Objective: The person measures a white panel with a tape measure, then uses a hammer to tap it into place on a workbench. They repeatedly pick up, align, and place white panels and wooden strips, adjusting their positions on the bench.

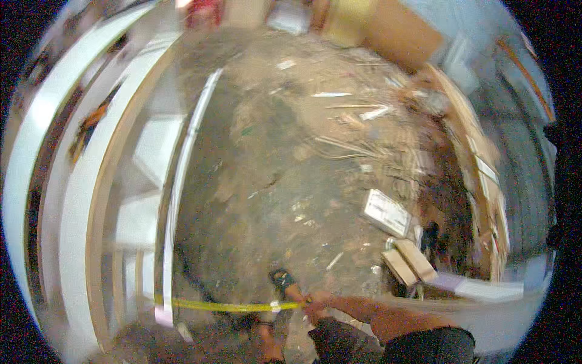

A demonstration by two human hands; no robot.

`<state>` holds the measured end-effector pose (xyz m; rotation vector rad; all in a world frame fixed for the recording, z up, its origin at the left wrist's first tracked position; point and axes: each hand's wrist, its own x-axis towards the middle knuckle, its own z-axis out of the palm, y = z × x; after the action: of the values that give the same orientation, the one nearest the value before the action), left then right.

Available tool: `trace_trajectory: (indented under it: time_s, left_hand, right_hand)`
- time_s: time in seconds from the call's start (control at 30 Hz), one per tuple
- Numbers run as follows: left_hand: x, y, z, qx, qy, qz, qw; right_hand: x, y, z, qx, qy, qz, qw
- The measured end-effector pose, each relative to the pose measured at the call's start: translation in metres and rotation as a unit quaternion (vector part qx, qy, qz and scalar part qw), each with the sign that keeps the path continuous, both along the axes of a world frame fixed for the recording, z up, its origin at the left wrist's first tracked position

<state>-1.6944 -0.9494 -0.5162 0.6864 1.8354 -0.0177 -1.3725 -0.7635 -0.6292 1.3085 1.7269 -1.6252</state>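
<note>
My right hand [313,307] is low in the head view, its forearm coming in from the lower right out of a dark sleeve. Its blurred fingers look closed at the right end of a yellow tape measure [230,306]. The tape's blade runs out leftward, nearly straight, to the lower end of a long white-edged board [182,176]. My left hand cannot be made out; a smeared brown shape [142,343] lies at the lower left, and what it is I cannot tell. A foot in a dark sandal [282,279] stands just beyond the tape.
Long pale boards [115,164] are stacked along the left. Wood scraps [345,145] litter the dirty floor [254,164]. A white box-like piece [387,212] and wooden blocks [409,262] sit at the right, near leaning planks [479,164]. Cardboard [403,36] stands at the back.
</note>
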Motion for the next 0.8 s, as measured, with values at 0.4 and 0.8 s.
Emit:
trace_trajectory:
  time_s: [0.4, 0.8]
  left_hand:
    - [0.184, 0.309, 0.115, 0.224, -0.117, -0.347, 0.903]
    - [0.431, 0.464, 0.107, 0.283, -0.229, -0.39, 0.846]
  right_hand:
    - [0.276, -0.118, 0.189, -0.019, -0.084, -0.316, 0.945]
    - [0.23, 0.141, 0.288, 0.256, 0.06, -0.562, 0.784]
